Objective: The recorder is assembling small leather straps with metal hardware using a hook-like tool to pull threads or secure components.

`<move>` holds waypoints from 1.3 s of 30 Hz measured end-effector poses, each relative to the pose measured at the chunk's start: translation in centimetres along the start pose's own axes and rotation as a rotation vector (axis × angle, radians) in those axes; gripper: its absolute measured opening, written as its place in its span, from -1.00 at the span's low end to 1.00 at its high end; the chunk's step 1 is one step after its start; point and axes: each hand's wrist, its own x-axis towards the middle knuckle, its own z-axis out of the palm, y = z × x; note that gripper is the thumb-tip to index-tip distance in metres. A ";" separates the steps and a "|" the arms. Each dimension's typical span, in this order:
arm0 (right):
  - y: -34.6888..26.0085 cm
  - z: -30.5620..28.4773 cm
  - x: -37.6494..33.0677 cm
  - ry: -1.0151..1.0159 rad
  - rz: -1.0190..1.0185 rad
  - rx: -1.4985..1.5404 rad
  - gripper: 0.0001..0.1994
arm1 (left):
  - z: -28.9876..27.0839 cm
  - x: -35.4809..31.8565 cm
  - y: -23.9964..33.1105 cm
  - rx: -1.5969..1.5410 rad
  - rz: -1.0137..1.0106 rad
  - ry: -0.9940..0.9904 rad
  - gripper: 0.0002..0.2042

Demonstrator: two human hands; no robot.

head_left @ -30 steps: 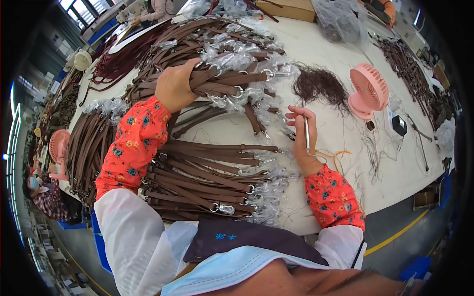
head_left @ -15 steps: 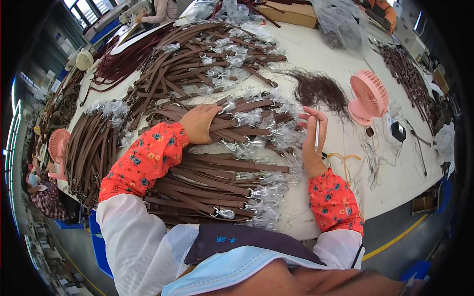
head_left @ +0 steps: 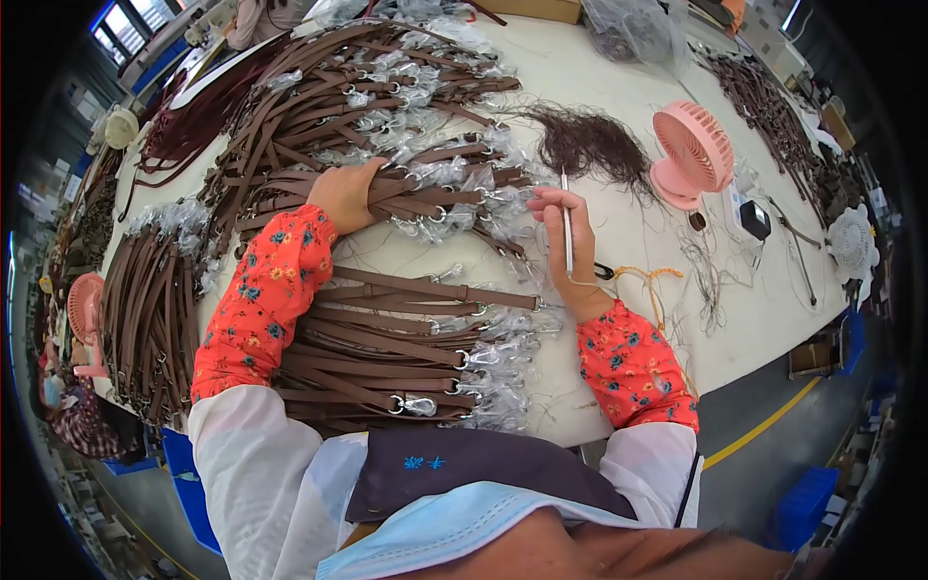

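Observation:
My left hand (head_left: 346,198) is closed round a bundle of flat brown straps (head_left: 425,200) with metal clips in clear plastic wrap at their right ends. In my right hand (head_left: 570,242) a slim silver pen-like tool (head_left: 567,227) stands upright, held against the curled fingers, to the right of the bundle's wrapped ends. A lower pile of brown straps (head_left: 377,348) lies between my forearms, its wrapped clips (head_left: 498,377) pointing right. Beyond my left hand spreads a larger heap of the same straps (head_left: 319,106).
A tangle of dark threads (head_left: 594,145) and a pink fan (head_left: 691,150) are at the right. Near my right wrist lies a yellow cord (head_left: 648,273). Another strap stack (head_left: 150,309) and pink fan (head_left: 85,309) stand left. A plastic bag (head_left: 633,34) sits at the back.
My left hand has shifted the strap bundle away from the lower pile, widening the gap of white tabletop between them. My right hand still holds the silver tool. The whole view has shifted slightly.

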 end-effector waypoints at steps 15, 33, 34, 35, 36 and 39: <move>-1.2 -0.4 -0.8 -0.218 0.054 -0.071 -0.81 | 0.0 0.0 0.2 0.122 -0.036 0.072 0.05; -4.6 1.5 -2.5 -0.771 -0.138 -0.326 -0.85 | -0.4 -23.7 9.1 -0.176 0.184 -0.242 0.13; -4.7 1.5 -2.5 -0.770 -0.111 -0.329 -0.85 | -0.1 -23.5 9.0 -0.176 0.232 -0.217 0.12; -4.8 1.6 -2.5 -0.769 -0.120 -0.334 -0.85 | 0.1 -23.2 8.9 -0.177 0.282 -0.193 0.11; -4.9 1.9 -2.6 -0.777 -0.145 -0.315 -0.84 | 0.2 -22.8 8.8 -0.152 0.291 -0.192 0.13; -5.2 2.8 -2.9 -0.769 -0.207 -0.304 -0.84 | 0.2 -20.9 7.9 -0.145 0.363 -0.142 0.19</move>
